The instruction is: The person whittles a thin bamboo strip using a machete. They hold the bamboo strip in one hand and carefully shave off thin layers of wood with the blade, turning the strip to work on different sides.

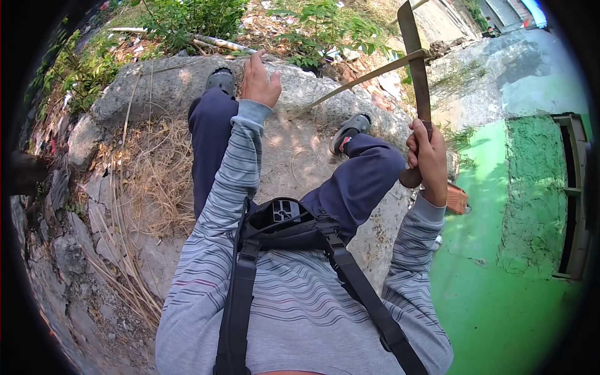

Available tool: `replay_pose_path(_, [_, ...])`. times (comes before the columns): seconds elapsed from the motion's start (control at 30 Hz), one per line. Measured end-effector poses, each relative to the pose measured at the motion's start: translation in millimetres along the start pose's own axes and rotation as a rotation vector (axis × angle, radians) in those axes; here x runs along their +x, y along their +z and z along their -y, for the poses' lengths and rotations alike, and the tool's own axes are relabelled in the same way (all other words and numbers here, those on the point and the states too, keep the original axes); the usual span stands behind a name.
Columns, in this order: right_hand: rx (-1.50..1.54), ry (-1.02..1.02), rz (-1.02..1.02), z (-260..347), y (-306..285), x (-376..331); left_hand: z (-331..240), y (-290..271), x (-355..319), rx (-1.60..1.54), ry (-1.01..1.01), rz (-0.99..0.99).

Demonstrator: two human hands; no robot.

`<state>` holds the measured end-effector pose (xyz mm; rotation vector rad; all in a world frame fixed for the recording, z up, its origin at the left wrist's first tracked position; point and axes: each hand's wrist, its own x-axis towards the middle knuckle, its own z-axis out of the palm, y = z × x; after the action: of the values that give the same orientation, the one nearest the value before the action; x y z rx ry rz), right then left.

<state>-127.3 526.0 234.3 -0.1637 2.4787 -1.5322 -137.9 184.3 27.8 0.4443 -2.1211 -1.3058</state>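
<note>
My right hand (pixel 428 153) is wrapped around the handle of a machete (pixel 417 69), whose long dark blade points up and away from me. A flat, pale strip of bamboo (pixel 369 76) slants across the blade, its lower end near the stone slab (pixel 281 156); I cannot tell whether it is lodged on the blade. My left hand (pixel 259 82) is raised above the slab's far edge by my left shoe, thumb apart from the fingers, with nothing visible in it. Just beyond its fingertips lies a bamboo pole (pixel 222 44).
Dry grass and thin strips (pixel 169 181) lie left of my legs. Green plants (pixel 200 22) and litter are beyond the slab. A green wall (pixel 475 250) with a dark opening (pixel 569 194) stands at right, and an orange brick (pixel 457 198) sits beside my right forearm.
</note>
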Motion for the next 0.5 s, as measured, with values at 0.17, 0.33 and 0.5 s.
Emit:
replay_pose_path(0.17, [-0.032, -0.038, -0.057, 35.9, -12.9, -8.7, 7.1, -5.8, 4.3, 0.053, 0.0, -0.041])
replay_pose_path(0.33, [-0.02, -0.128, -0.191, 80.4, -31.9, -47.5, 4.3, -1.8, -0.7, 0.096, -0.024, -0.05])
replay_pose_path(0.5, [-0.031, -0.031, -0.012, 16.8, -5.0, -4.1, 4.1, -2.9, 1.7, 0.057, 0.013, -0.145])
